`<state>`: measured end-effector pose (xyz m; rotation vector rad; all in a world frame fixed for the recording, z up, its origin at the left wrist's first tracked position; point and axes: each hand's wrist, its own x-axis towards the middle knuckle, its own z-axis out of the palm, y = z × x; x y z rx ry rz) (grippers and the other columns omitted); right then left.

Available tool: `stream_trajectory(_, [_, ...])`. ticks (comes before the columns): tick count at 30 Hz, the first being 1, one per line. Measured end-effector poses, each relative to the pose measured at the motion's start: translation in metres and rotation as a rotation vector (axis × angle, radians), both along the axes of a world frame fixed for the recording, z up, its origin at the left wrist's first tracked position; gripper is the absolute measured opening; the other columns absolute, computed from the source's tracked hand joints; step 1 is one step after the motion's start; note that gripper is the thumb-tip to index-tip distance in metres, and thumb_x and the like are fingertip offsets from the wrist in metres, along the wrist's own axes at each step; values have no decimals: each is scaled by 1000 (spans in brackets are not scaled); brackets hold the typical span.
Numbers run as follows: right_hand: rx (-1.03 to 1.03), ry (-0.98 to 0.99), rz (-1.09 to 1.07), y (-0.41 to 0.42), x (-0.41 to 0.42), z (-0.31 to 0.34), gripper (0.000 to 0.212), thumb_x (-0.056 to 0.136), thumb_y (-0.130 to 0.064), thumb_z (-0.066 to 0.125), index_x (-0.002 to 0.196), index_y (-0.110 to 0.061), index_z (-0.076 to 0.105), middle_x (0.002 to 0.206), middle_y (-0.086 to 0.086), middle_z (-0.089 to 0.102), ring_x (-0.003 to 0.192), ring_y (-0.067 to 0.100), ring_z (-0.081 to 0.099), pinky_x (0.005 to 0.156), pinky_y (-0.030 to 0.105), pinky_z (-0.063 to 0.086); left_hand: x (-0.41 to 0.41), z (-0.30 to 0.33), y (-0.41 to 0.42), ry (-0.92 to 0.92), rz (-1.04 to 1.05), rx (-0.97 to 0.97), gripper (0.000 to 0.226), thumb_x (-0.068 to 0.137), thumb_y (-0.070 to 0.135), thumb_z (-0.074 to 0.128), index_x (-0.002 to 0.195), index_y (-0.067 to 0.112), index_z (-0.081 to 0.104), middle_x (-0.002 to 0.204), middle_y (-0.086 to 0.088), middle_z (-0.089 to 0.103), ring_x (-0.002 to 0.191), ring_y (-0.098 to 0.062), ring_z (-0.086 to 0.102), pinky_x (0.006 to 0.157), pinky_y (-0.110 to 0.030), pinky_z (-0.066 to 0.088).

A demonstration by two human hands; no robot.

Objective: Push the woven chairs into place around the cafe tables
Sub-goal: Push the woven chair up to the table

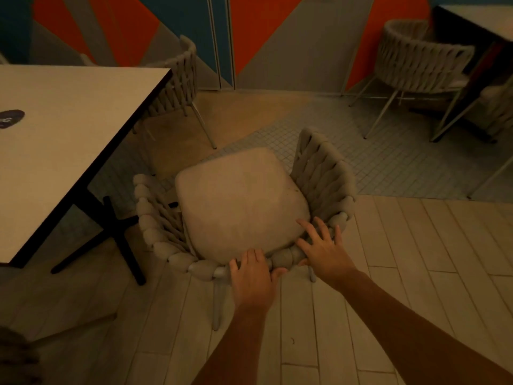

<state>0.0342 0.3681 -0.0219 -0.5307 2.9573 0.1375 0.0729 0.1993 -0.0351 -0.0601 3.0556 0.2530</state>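
Beside cafe table, pale plank floor

Dim warm light, soft blur thru-out, wide-angle bending at edges, faint shadows under table.

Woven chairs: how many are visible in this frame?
3 for certain: the near chair under both hands, one tucked at the left table's far side, one at the top-right table. A fourth may sit at the right edge, mostly cut off.
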Motion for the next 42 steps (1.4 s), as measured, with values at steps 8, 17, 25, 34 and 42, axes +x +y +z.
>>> stream_trajectory(8, [8,-1,0,13,-23,6,53,89,-44,53,136,-24,40,161,3,-1,146,36,-1,112,66,13,-19,-2,15,31,22,6,65,87,66,37,124,13,47,122,-3,55,117,-22,48,99,-42,29])
stream_trajectory(17, [7,18,-36,21,-39,9,53,88,-46,55,135,-26,43,159,3,10,146,36,3,112,62,15,-35,-5,26,71,42,20,63,87,66,38,120,13,49,119,-4,56,115,-23,49,98,-43,30])
stream_trajectory(25, [-40,-58,-68,38,-38,16,75,85,-58,52,148,-38,17,160,-4,3,146,31,-3,110,65,15,-26,-1,29,-1,1,-3,61,92,63,29,130,17,43,129,-1,49,123,-20,42,108,-47,22])
stream_trajectory(34, [-17,-48,-113,81,-53,37,86,84,-62,49,148,-41,-4,160,-7,-6,147,30,-4,110,65,16,-64,37,79,113,-117,216,69,92,57,42,141,11,35,137,-8,47,129,-21,40,111,-42,23])
stream_trajectory(42, [-15,-70,-66,108,-98,58,85,86,-60,47,148,-40,-8,160,-9,-10,147,27,-7,114,62,14,-106,35,108,107,-139,273,76,90,60,42,148,15,21,147,-6,37,133,-20,35,106,-38,29])
